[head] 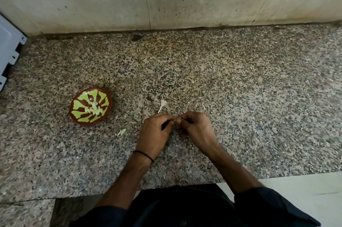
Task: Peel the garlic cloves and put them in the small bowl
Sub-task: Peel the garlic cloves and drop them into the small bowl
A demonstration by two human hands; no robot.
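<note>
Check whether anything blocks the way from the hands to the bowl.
Nothing visible does. The left hand and right hand pinch a small bit between them; bare counter runs from there to the bowl. One flat peel scrap lies just on the near side of that line.

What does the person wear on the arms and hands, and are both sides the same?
No gloves cover the left hand or the right hand. A thin black band circles the left wrist; the right wrist has none. Dark sleeves end near the elbows, leaving both forearms uncovered. No ring can be made out on the fingers.
</note>
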